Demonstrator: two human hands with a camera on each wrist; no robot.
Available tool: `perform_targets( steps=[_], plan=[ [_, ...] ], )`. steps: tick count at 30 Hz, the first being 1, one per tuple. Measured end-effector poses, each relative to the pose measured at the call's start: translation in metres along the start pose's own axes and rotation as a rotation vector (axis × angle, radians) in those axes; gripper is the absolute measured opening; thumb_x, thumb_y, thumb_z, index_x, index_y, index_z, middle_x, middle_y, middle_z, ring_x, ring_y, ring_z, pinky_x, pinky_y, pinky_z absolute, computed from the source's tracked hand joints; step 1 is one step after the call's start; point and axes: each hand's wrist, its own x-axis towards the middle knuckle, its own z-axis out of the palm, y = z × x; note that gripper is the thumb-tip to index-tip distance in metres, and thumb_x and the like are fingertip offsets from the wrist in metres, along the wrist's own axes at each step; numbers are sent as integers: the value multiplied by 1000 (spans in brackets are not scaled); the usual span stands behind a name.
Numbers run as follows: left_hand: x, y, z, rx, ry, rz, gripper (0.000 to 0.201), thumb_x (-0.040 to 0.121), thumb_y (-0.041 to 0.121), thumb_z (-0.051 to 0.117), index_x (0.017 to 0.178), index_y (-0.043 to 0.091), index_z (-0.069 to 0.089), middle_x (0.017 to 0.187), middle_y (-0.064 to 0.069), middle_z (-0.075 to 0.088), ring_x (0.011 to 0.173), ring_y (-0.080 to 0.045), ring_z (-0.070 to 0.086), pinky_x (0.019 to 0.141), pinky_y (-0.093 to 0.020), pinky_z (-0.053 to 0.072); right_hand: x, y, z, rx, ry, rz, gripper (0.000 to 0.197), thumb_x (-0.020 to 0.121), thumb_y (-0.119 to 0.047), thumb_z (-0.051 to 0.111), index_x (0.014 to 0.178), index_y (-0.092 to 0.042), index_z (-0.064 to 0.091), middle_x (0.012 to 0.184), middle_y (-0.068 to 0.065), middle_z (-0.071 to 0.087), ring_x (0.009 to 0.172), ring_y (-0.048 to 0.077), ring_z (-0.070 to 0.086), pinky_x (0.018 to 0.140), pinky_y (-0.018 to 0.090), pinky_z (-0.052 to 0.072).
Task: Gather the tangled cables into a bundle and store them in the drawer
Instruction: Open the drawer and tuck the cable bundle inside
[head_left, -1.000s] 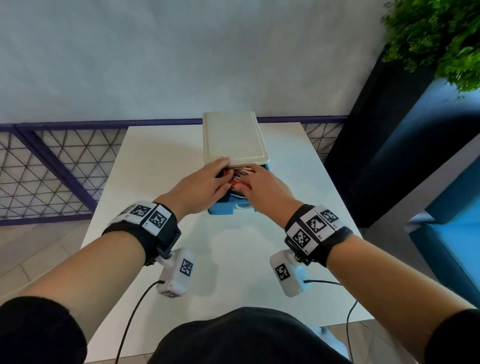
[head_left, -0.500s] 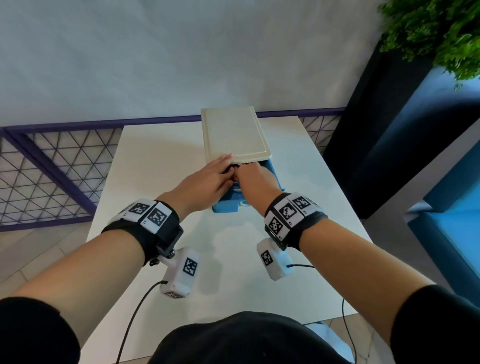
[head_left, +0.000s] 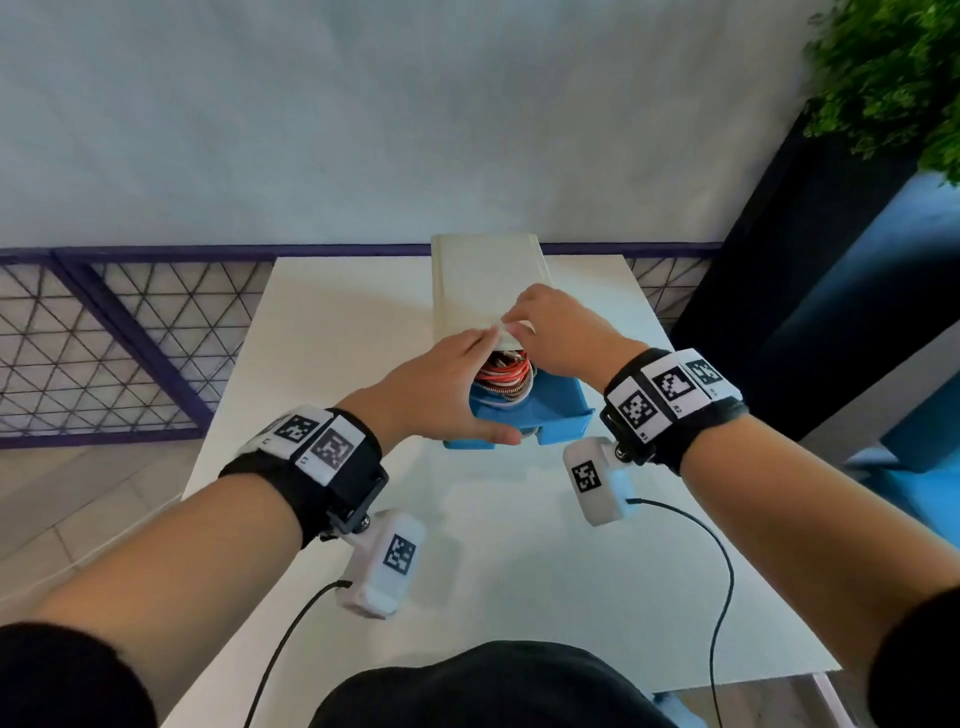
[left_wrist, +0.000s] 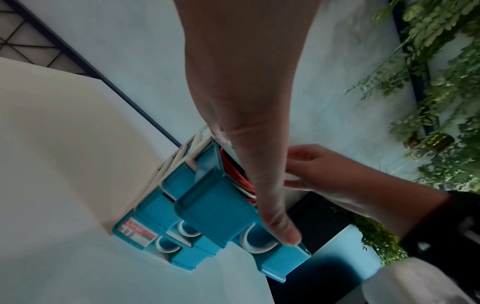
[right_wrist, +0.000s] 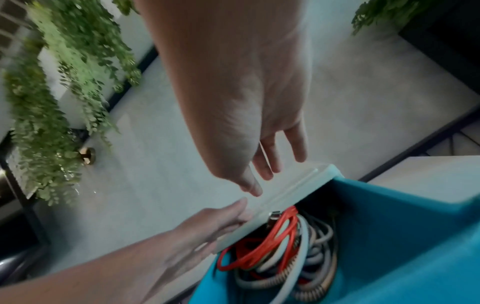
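Observation:
A small drawer unit with a cream top (head_left: 478, 280) stands at the middle of the white table. Its top blue drawer (head_left: 550, 410) is pulled out toward me. A bundle of red, white and grey cables (head_left: 506, 376) lies coiled inside it, partly under the cream top (right_wrist: 293, 189). My left hand (head_left: 441, 389) lies along the drawer's left side, its fingers straight up to the top's edge and its thumb on the drawer front (left_wrist: 215, 209). My right hand (head_left: 550, 327) hovers over the top's front edge with relaxed fingers, holding nothing. The cables (right_wrist: 280, 246) show plainly in the right wrist view.
Lower blue drawers (left_wrist: 166, 244) of the unit are closed. The white table (head_left: 332, 364) has a purple mesh railing (head_left: 104, 353) at its left and back. A dark planter with green foliage (head_left: 831, 234) and a blue seat (head_left: 924, 467) stand at the right.
My right hand has come out of the drawer and risen over the front edge of the unit's top. My left hand has shifted to the drawer's left side. The cables now lie uncovered.

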Motion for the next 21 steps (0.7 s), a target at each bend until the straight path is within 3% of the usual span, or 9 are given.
perform_targets(
  steps=[2, 4, 6, 9, 14, 17, 21],
  plan=[
    [2, 3, -1, 64, 6, 8, 119, 60, 74, 66, 149, 23, 6, 154, 2, 19, 140, -17, 21, 113, -38, 30, 7, 5, 6, 12, -79, -13, 32, 99, -18, 44, 127, -14, 59, 132, 7, 51, 120, 25, 52, 97, 34, 44],
    [5, 4, -1, 134, 36, 11, 116, 59, 71, 67, 148, 19, 14, 147, -1, 30, 131, -22, 32, 108, -38, 35, 10, 11, 5, 38, -100, -22, 34, 94, -30, 55, 126, -17, 56, 131, 4, 50, 117, 23, 52, 95, 35, 44],
    [9, 5, -2, 191, 51, 6, 117, 57, 73, 67, 147, 16, 19, 139, -1, 36, 122, -22, 38, 104, -38, 37, 11, 16, 3, -30, -129, -72, 54, 80, -45, 69, 125, -21, 52, 129, 2, 48, 116, 22, 47, 95, 41, 44],
    [12, 4, -3, 206, 73, 25, 115, 53, 75, 67, 144, 16, 28, 131, -1, 41, 113, -22, 42, 99, -39, 41, 9, 22, 11, -135, -66, -138, 67, 70, -49, 77, 124, -23, 47, 129, 1, 44, 118, 22, 42, 93, 43, 41],
    [15, 7, -5, 223, 88, 16, 104, 50, 71, 72, 132, 14, 42, 116, 0, 43, 100, -19, 44, 88, -38, 46, 10, 24, 23, -179, 59, -167, 63, 71, -50, 75, 120, -22, 46, 125, 2, 44, 113, 24, 43, 90, 41, 39],
    [19, 10, -8, 242, 86, -11, 93, 51, 64, 76, 122, 11, 46, 111, -1, 43, 93, -18, 41, 82, -35, 45, 15, 21, 17, -156, 22, -153, 63, 69, -49, 76, 118, -22, 48, 123, 3, 44, 111, 25, 43, 88, 42, 40],
    [28, 16, -10, 241, 164, -33, 59, 64, 43, 75, 105, 8, 53, 106, -8, 48, 91, -24, 45, 77, -39, 45, 20, 21, 6, -99, -90, -152, 54, 77, -43, 71, 119, -18, 49, 123, 7, 43, 114, 28, 42, 92, 44, 42]
  ],
)
